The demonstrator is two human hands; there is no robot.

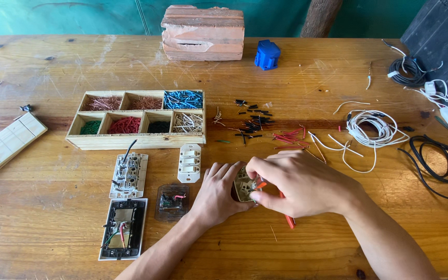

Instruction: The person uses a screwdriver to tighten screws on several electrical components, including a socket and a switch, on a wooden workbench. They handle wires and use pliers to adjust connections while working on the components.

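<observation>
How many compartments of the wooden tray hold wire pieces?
7: three along the back row of the wooden tray, four along the front row. Each is filled; none looks hidden.

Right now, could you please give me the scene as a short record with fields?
left hand: left hand steadies a small beige socket module on the wooden table
right hand: right hand pinches an orange-handled tool at the module
left of hands: white switch plate, two opened wall-socket units
behind: wooden sorting tray of coloured wire pieces, brick
right: white wire coil
</observation>
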